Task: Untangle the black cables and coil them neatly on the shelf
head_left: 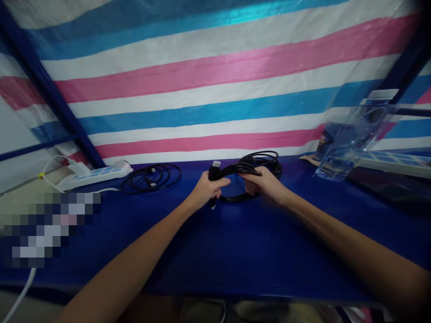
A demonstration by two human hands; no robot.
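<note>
Head view: our left hand grips a black cable coil near its plug, and our right hand grips its 3 o'clock side. The coil spans between them, long axis running nine to three, neither hand nearer. Farther out lie a looser coil at 11 o'clock and another coil at 1.

Dim; edges seem stretched, blurry.

Bare hands, slim bare wrists, bare forearms broadening behind them
</note>
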